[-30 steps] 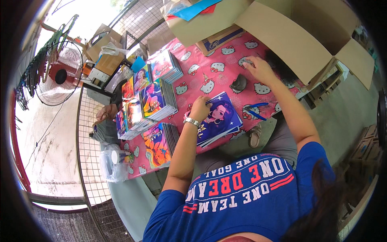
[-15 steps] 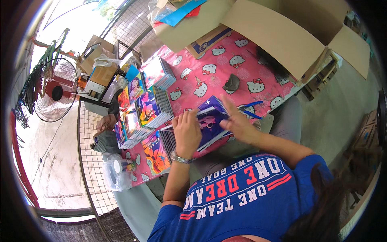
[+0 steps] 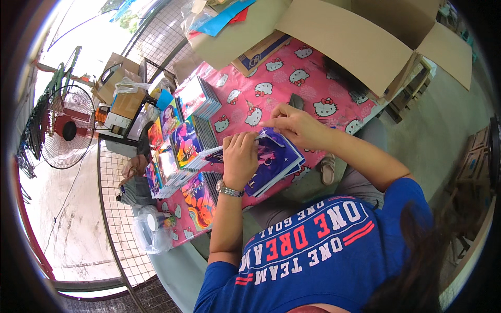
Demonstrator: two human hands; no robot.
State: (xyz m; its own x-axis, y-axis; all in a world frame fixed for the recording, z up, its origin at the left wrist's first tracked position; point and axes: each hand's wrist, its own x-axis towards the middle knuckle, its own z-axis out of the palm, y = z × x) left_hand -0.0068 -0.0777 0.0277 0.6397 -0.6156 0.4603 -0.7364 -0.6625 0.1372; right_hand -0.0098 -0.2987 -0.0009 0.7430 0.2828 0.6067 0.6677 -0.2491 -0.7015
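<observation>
A purple illustrated notebook [image 3: 279,159] lies tilted near the table's front edge, with other notebooks beneath it. My left hand [image 3: 240,159], with a metal watch at the wrist, is closed over its left edge. At its upper corner my right hand [image 3: 295,125] has thumb and fingers drawn together in a pinch; whatever they hold is too small to make out. Left of my left hand a flat edge of a notebook or cover [image 3: 213,154] sticks out. A bright orange and purple notebook stack [image 3: 197,201] with dark spiral binding lies nearby.
Several stacks of colourful notebooks [image 3: 187,143] stand on the pink patterned tablecloth [image 3: 245,112]. A grey object [image 3: 296,101] sits behind my right hand. A large open carton [image 3: 344,44] occupies the far right. A plastic bag [image 3: 151,229] rests at the left corner, a fan [image 3: 69,128] beyond.
My right hand has gone from spread fingers over the notebook's right side to a pinch at its upper corner. The blue-handled pliers are now mostly hidden behind my right arm.
</observation>
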